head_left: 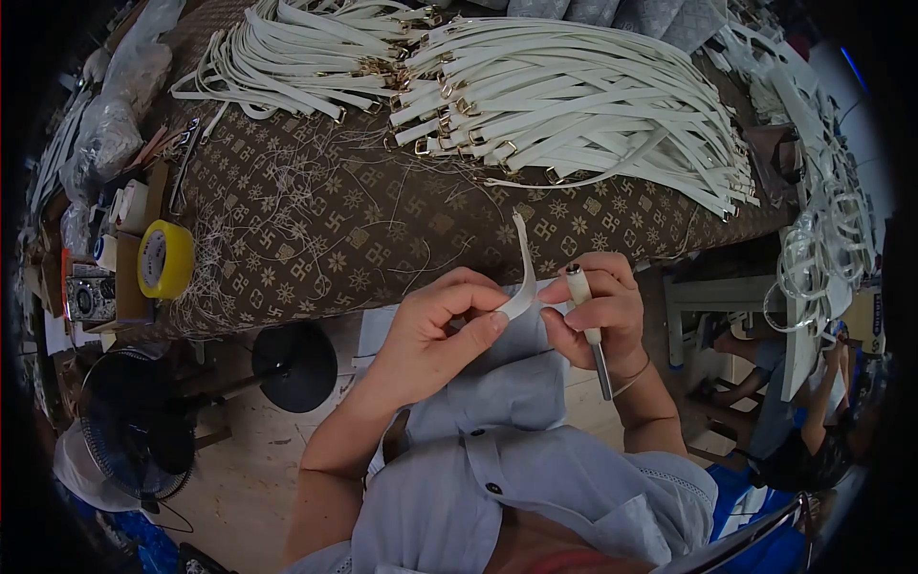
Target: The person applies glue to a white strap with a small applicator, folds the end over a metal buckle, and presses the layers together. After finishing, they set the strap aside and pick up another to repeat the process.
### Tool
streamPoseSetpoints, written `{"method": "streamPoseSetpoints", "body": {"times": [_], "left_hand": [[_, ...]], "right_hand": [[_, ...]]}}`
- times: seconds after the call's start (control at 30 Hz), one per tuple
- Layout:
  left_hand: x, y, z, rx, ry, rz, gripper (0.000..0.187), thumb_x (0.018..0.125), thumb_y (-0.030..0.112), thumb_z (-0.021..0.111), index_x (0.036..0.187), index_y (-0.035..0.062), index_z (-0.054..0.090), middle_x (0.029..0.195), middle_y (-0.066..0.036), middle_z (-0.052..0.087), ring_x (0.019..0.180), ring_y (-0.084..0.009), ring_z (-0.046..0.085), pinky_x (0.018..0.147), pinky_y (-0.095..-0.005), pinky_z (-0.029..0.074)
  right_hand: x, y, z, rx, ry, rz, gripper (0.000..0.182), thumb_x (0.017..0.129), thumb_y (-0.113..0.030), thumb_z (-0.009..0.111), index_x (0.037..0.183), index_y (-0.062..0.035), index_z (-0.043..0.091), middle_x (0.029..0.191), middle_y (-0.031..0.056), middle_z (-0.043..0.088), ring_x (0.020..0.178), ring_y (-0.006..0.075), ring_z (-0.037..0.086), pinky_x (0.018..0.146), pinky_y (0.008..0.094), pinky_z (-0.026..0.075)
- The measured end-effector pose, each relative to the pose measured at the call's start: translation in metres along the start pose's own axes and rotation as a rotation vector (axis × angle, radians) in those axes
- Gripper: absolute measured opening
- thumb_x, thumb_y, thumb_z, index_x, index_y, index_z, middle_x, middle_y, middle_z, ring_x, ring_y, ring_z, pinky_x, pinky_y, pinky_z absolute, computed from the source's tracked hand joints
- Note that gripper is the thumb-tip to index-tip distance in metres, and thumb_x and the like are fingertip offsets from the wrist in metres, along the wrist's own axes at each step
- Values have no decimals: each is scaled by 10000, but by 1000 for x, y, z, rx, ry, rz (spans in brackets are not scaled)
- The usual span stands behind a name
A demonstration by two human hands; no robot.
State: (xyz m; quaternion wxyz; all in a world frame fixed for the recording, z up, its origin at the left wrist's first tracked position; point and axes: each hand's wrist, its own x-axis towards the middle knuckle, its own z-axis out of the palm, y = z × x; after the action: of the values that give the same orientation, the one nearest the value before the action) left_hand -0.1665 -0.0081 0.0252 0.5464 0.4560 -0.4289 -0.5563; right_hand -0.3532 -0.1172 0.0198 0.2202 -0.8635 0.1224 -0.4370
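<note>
Between the thumb and fingers of my left hand (440, 330), closed in a pinch, is a narrow white strap (523, 277). The strap's free end curves up and away toward the cloth-covered table. My right hand (604, 311) is closed around a pen-like tool (580, 287) with a pale handle, a dark top end and a grey metal shaft pointing down. The right thumb and fingertips are right beside the strap, close to my left fingertips. Both hands are over my lap, just in front of the table edge.
White buckled straps (574, 100) lie in large piles across the patterned brown cloth (373, 206), with loose threads (287, 191) at left. Yellow tape (165, 259) sits at the left edge. Below it stands a black fan (139, 421). Another person (813, 421) is at far right.
</note>
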Motion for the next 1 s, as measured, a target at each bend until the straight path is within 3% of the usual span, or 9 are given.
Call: {"method": "streamPoseSetpoints", "body": {"times": [0.13,0.3,0.5,0.6,0.73,0.9,1.0], "left_hand": [[2,-2,2,236,27,157,86,863,41,607,920,-20,626,930,-66,584,704,-92,524,609,-238,432],[3,1,4,332,18,202,93,843,40,610,913,-20,622,914,-91,589,696,-133,550,608,-241,439],[3,3,7,418,22,225,122,832,40,615,935,-21,636,924,-93,594,733,-141,575,620,-250,459],[4,2,8,423,27,230,129,835,47,605,942,-20,631,910,-98,587,706,-158,574,602,-260,461],[4,2,9,413,24,228,129,839,49,603,943,-22,629,914,-96,582,702,-153,569,601,-258,461],[5,2,2,411,34,210,127,842,46,601,946,-21,630,924,-95,580,698,-147,569,602,-256,462],[4,6,0,408,48,207,127,844,45,602,946,-25,628,930,-93,580,697,-145,573,603,-255,466]], "right_hand": [[3,3,-2,5,-1,-55,298,599,-68,791,797,-199,611,877,-40,678,863,216,593,674,288,498],[11,2,-11,-53,-181,-103,266,627,-161,755,859,-203,630,836,-23,654,849,209,607,646,301,512],[13,-2,-13,-184,-175,-230,255,663,-201,737,894,-200,627,824,0,612,819,208,605,607,301,517],[14,-3,-13,-194,-219,-210,355,578,-100,777,850,-222,585,824,-18,628,814,220,595,613,280,477],[11,2,-11,-114,-217,-191,305,649,-162,737,923,-186,607,826,-4,608,774,205,585,583,285,492],[9,1,-15,55,-273,-50,426,519,-56,754,891,-183,588,792,-18,618,797,210,582,624,276,478],[8,0,-21,66,-278,10,377,522,-48,761,837,-184,605,795,-32,646,821,208,590,655,288,485]]}}
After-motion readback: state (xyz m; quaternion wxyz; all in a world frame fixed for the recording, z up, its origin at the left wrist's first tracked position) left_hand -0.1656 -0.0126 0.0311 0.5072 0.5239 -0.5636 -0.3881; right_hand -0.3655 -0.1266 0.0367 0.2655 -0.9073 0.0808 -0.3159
